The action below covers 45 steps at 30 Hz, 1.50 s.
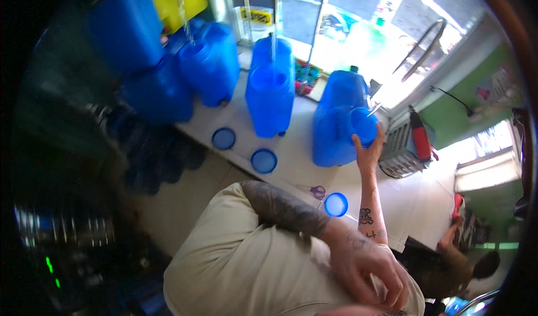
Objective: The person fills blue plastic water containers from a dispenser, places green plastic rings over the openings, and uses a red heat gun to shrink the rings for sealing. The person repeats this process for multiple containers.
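My right hand (370, 148) grips the round blue mouth of a water container (334, 135), thumb and fingers on opposite sides; a thin pale stream or tube meets the rim. My left hand (372, 269), blurred, lies across my beige shirt with bent fingers; whether it pinches cloth is unclear. Water falls into the open mouths of a middle blue container (271, 106) and another blue container (214, 68) to its left. Round blue lids (223, 138), (264, 161) and a brighter blue lid (336, 204) lie on the pale surface. Purple-handled scissors (318, 192) lie beside the bright lid.
More blue containers (155, 91) stand at the left, by the surface's edge. A grey slatted basket (401, 152) with a red-handled tool (420, 137) stands right of my right hand. Barred glass lies behind the containers. Another person (449, 261) is at the far right.
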### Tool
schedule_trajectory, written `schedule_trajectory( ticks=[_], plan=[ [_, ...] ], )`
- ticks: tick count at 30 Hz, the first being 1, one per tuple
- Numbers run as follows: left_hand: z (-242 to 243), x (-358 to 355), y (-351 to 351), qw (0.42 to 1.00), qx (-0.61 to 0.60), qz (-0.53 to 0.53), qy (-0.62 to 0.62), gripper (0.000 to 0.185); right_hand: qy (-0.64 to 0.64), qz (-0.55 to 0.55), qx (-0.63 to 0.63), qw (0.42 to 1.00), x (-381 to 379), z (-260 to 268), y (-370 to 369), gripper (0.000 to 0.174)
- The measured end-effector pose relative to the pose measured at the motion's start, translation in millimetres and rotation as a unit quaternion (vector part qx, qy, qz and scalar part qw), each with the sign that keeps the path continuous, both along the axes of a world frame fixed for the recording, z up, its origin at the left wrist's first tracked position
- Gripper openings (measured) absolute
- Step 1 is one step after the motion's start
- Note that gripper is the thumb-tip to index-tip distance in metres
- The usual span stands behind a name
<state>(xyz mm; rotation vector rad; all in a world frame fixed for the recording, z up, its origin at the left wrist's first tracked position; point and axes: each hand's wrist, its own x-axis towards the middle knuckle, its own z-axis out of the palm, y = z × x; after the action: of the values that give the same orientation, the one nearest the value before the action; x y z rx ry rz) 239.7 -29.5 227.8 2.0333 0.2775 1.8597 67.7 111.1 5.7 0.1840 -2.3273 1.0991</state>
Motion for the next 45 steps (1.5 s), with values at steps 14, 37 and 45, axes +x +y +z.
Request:
schedule_trajectory(
  ticks=[14,37,45],
  plan=[
    [32.2,14.1,-71.4,0.982,0.089,-0.166,-0.03,0.037,-0.012,-0.078,-0.01,0.997,11.9,0.7,-10.9,0.095],
    [20.9,33.6,-117.7,0.977,0.095,-0.158,-0.106,0.053,-0.04,-0.147,-0.019,0.988,23.2,-0.1,-24.3,0.096],
    [20.9,27.9,-115.1,0.976,0.079,-0.191,-0.069,0.054,-0.055,-0.157,-0.029,0.986,23.4,-1.8,-24.0,0.096]
  ],
)
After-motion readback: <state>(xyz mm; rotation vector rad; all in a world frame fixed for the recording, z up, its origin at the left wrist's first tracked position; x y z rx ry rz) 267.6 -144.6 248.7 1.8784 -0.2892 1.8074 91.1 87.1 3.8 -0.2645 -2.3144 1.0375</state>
